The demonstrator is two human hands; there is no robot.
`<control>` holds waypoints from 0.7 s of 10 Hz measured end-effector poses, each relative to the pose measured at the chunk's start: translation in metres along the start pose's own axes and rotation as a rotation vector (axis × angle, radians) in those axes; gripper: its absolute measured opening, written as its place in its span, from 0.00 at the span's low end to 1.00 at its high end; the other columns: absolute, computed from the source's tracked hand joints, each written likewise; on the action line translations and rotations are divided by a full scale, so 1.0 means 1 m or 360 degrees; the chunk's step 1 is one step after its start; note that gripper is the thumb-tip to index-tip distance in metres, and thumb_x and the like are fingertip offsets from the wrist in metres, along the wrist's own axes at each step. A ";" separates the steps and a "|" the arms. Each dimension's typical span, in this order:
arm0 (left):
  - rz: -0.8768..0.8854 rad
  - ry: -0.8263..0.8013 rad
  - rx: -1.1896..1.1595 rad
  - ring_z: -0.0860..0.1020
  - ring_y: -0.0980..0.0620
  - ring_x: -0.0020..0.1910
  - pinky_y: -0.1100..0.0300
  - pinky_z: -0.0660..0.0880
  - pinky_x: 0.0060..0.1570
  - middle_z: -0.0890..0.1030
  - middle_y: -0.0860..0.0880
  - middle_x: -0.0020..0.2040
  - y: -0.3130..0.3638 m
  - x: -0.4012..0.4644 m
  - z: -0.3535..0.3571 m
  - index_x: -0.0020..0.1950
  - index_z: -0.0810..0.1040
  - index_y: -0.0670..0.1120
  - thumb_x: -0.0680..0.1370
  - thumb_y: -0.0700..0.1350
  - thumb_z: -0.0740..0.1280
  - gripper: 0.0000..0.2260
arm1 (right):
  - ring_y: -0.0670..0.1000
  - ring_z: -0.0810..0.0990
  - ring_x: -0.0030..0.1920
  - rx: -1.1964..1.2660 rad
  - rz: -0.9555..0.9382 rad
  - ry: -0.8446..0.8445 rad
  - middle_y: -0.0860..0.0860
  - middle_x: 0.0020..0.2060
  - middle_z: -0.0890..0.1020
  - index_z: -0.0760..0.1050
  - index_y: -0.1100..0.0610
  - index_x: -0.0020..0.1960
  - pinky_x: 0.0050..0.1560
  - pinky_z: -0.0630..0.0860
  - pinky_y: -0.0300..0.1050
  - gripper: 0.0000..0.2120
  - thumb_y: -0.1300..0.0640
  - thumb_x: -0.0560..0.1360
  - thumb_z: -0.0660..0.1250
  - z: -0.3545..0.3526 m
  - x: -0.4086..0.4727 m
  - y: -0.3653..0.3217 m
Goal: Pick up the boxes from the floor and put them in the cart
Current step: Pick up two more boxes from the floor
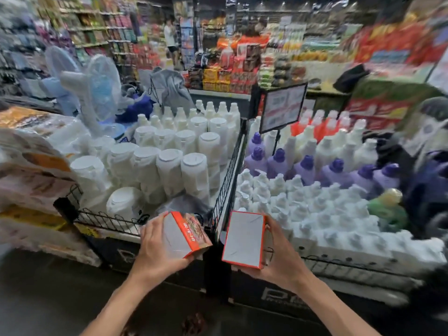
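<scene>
Two boxes (pixel 185 235) (pixel 243 240), one in each of the hands (pixel 155 246) (pixel 281 253).

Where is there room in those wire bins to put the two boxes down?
Little room. The left wire bin has one gap at its front right corner, between the white jars, the front rail and the black mesh divider. The right bin is packed with white bottles and purple bottles right to its front edge.
</scene>
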State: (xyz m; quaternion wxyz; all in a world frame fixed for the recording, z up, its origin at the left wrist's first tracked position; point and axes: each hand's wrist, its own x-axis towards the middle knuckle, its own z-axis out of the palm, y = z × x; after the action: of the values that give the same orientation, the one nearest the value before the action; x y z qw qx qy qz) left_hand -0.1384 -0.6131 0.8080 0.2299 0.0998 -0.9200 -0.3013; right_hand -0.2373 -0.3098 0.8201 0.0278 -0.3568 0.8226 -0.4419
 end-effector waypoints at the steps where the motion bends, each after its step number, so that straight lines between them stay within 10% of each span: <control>1: 0.0164 -0.0062 -0.0106 0.63 0.54 0.64 0.54 0.64 0.67 0.66 0.56 0.64 0.016 0.012 0.009 0.74 0.62 0.47 0.54 0.66 0.80 0.55 | 0.45 0.72 0.72 0.0057 0.0113 0.0111 0.40 0.71 0.68 0.50 0.49 0.80 0.70 0.74 0.51 0.60 0.43 0.61 0.85 -0.010 -0.010 -0.005; 4: 0.0541 -0.0450 -0.0412 0.72 0.49 0.62 0.50 0.71 0.64 0.72 0.52 0.62 0.054 0.025 0.070 0.72 0.68 0.49 0.54 0.64 0.83 0.51 | 0.43 0.60 0.78 -0.0211 0.0658 0.0584 0.40 0.79 0.57 0.44 0.35 0.78 0.76 0.63 0.45 0.61 0.38 0.59 0.82 -0.029 -0.104 -0.014; 7: 0.0886 -0.0798 -0.0653 0.70 0.51 0.63 0.55 0.69 0.63 0.70 0.53 0.63 0.148 0.007 0.123 0.72 0.65 0.50 0.56 0.66 0.82 0.51 | 0.43 0.67 0.75 -0.0315 0.0882 0.1035 0.47 0.75 0.67 0.47 0.49 0.82 0.75 0.67 0.44 0.64 0.42 0.60 0.85 -0.068 -0.209 -0.038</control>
State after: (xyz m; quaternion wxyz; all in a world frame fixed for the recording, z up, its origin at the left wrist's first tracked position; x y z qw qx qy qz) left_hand -0.2106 -0.4350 0.8115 0.0868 -0.2765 -0.8603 -0.4195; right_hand -0.0845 -0.1477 0.8335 -0.1494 0.0339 0.8915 -0.4263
